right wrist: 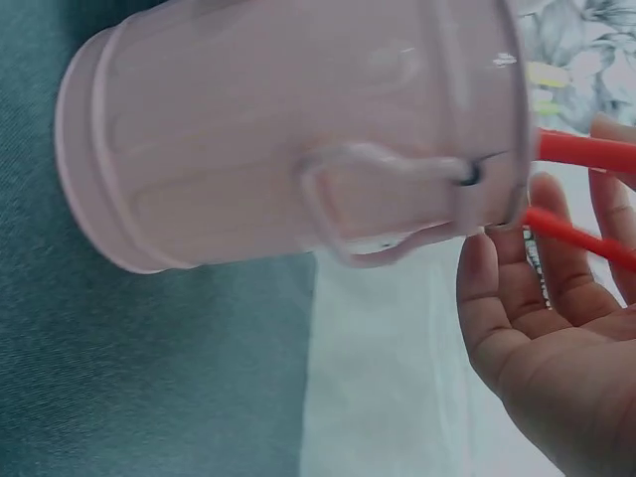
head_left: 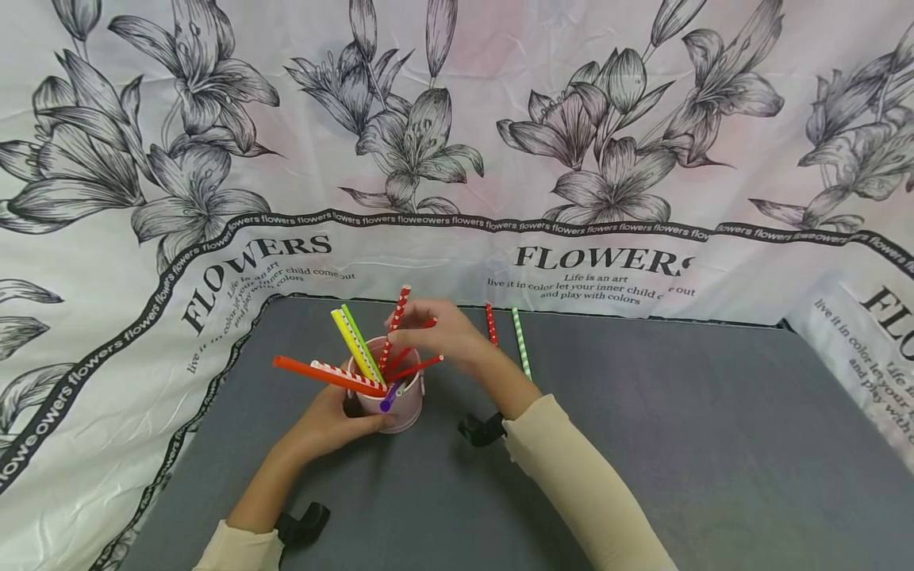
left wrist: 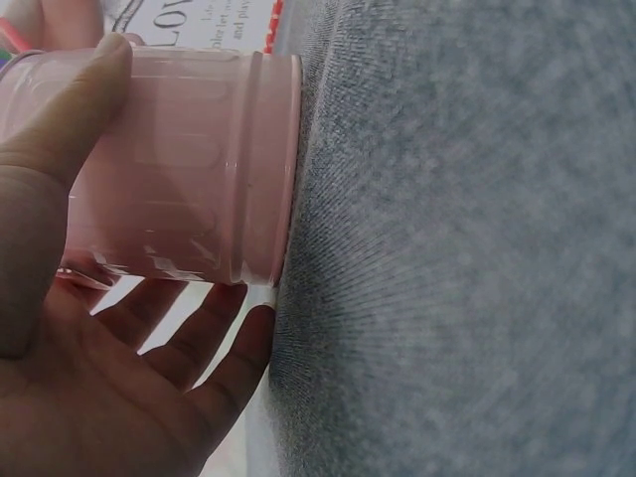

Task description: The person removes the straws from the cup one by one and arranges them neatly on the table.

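A small pink bucket [head_left: 408, 411] stands on the grey table, filled with drinking straws. My left hand [head_left: 324, 420] grips it from the left, the thumb [left wrist: 94, 89] on its near side and the other fingers around its far side. At the bucket's mouth, my right hand [head_left: 446, 333] pinches a red straw with white dots [head_left: 404, 298], whose lower end goes inside. A yellow straw [head_left: 346, 329], a green straw [head_left: 355, 323], an orange-red straw [head_left: 303, 366] and a purple straw [head_left: 387, 404] lean out over the rim. Plain red straws [right wrist: 581, 151] stick out beneath the right hand.
Behind the right forearm, a red dotted straw [head_left: 490, 321] and a green-and-white striped straw [head_left: 521, 341] lie on the table [head_left: 678, 428]. A white cloth [head_left: 457, 262] printed with flowers hangs along the back and left side. Each wrist wears a black band [head_left: 303, 523].
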`<state>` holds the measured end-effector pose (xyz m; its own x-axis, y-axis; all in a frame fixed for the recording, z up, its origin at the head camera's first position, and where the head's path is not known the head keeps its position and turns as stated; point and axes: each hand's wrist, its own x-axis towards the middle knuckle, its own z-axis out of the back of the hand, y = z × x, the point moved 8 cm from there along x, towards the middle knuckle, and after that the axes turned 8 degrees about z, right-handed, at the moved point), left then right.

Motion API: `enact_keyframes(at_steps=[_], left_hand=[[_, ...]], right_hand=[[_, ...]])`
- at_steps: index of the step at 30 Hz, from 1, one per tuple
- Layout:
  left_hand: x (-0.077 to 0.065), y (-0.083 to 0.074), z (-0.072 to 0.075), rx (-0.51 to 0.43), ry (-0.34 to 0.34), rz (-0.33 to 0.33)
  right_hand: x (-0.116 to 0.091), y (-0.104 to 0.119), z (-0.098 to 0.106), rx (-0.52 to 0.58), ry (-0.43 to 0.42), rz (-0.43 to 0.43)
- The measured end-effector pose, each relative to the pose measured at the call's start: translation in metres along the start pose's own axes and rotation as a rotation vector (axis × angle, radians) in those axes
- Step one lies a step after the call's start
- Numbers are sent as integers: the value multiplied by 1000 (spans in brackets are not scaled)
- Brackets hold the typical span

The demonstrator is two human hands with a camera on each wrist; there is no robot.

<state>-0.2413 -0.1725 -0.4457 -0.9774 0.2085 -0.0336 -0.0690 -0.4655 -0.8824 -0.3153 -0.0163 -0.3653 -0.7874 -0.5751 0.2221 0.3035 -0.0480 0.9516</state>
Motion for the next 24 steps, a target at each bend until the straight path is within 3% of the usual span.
enact_keyframes(at_steps=[8,12,20,24], left_hand=[[0,-1,0,11,3,-6],[-1,-3,0,15,-2,-31],[-2,-2,0,11,-10,-36],[-2,1,-1,36,-13,-30]], right_hand=[[-8,26,7,100,-13,72],[-10,34,17,174,-75,95],[-15,47,37,543,-238,210],[-19,48,40,643,-264,226]])
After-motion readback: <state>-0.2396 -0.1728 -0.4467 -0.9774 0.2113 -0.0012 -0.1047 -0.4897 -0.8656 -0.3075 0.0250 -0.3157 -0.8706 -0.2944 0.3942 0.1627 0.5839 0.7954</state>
